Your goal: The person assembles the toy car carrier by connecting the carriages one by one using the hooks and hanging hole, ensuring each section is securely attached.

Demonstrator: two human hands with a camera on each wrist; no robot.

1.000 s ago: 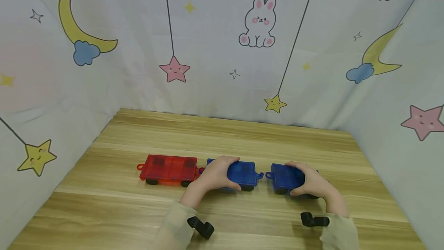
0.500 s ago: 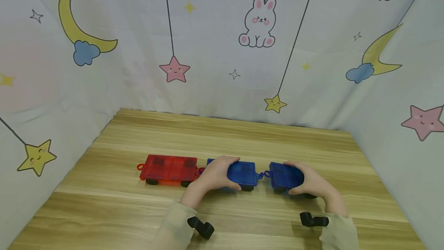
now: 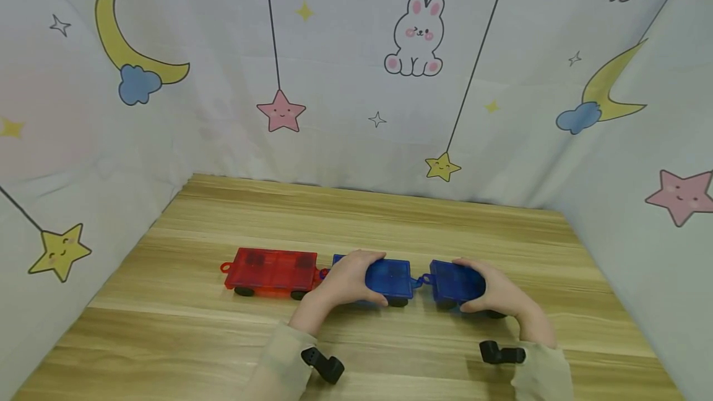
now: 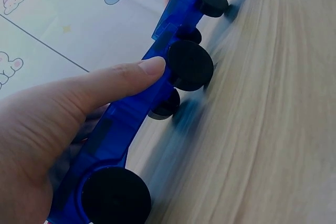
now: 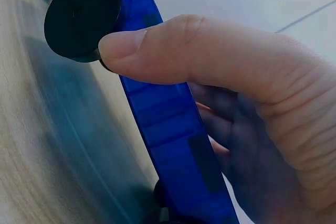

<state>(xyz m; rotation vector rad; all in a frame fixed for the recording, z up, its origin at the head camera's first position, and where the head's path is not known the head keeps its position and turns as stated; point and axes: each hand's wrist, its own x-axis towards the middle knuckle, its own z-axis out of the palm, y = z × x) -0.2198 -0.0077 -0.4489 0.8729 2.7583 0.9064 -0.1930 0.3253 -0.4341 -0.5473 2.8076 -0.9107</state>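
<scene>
Three see-through toy train cars with black wheels stand in a row. My left hand (image 3: 348, 280) grips the middle blue car (image 3: 390, 277) across its top, thumb on the near side by a wheel (image 4: 190, 65). The right-hand blue car (image 3: 452, 280) is held by my right hand (image 3: 498, 289), its thumb on the near side beside a wheel (image 5: 83, 17). Between the blue cars, the ring (image 3: 427, 279) of the right one meets the hook (image 3: 416, 282) of the middle one; whether it sits over the hook I cannot tell. A red car (image 3: 273, 270) adjoins the middle car's left end.
The cars stand on a wood-grain table (image 3: 167, 339). A white cloth (image 3: 345, 79) printed with stars, moons and a rabbit hangs behind and along both sides. Each wrist wears a black camera mount, the left mount (image 3: 323, 365) and the right mount (image 3: 501, 353).
My right hand has moved the right-hand blue car a little to the left, so its ring now overlaps the middle car's hook. The left hand, middle car and red car have stayed put.
</scene>
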